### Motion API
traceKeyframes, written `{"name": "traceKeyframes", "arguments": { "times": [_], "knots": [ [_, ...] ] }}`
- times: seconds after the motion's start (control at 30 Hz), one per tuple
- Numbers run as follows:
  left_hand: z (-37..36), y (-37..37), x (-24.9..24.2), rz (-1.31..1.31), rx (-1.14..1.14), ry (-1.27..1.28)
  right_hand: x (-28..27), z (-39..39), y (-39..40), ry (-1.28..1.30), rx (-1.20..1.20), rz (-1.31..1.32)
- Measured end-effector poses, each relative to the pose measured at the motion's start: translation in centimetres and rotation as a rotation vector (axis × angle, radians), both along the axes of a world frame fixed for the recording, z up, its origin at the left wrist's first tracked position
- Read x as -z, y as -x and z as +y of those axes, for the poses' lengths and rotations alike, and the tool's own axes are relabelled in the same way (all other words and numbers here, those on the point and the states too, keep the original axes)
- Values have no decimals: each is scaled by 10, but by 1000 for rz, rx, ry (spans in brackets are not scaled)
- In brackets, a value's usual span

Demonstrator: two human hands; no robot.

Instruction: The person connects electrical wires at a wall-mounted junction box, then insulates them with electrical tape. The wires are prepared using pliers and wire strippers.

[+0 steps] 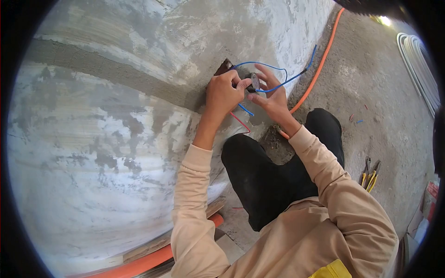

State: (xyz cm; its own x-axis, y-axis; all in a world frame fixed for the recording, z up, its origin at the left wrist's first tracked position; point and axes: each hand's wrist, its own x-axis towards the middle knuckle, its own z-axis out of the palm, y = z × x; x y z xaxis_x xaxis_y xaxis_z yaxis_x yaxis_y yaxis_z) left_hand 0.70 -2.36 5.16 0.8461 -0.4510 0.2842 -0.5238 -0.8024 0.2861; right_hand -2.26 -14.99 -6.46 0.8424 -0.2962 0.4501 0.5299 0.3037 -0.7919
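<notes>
Crouching at the wall (92, 139), I see my black-trousered knee (264, 176) nearest, with pliers (369, 173) lying on the floor (380, 116) off to my right. Beyond the knee, both hands meet at a dark hole (225, 66) in the plaster. My left hand (224, 92) is closed, thumb and fingers pinched on a small roll of black tape (253, 82). My right hand (271, 95) has its fingers spread, the fingertips touching the tape and the blue wire (278, 83) that loops out of the hole and runs across them. A short blue end and a red wire (240, 123) hang just below my hands. My hands cover most of the hole. Farther off, an orange conduit (320, 65) runs along the foot of the wall, and white pipes (419, 65) lie well apart on the floor.
</notes>
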Motion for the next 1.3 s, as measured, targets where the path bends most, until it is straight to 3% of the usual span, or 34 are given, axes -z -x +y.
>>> {"name": "traceKeyframes", "arguments": {
  "times": [0.2,0.3,0.4,0.6,0.83,0.93,0.97,1.1,1.2,1.3],
  "knots": [
    [16,3,-1,57,348,229,16,5,-1,197,2,41],
    [24,-9,15,-76,421,208,14,7,6,228,-30,76],
    [23,-13,21,-172,418,167,12,12,7,25,-144,-55],
    [21,-11,33,-260,351,168,13,10,6,17,-202,33],
    [20,-10,48,-430,372,90,2,28,17,-399,-305,325],
    [26,-11,45,-432,395,61,-38,8,31,-960,-733,445],
    [28,-11,44,-397,405,71,-21,1,26,-1075,-922,392],
    [26,-4,29,-225,422,153,20,7,24,-633,-658,271],
    [16,-2,25,-164,293,179,29,20,17,-223,-181,290],
    [1,0,11,85,53,90,13,27,8,-231,100,30]
  ]
}}
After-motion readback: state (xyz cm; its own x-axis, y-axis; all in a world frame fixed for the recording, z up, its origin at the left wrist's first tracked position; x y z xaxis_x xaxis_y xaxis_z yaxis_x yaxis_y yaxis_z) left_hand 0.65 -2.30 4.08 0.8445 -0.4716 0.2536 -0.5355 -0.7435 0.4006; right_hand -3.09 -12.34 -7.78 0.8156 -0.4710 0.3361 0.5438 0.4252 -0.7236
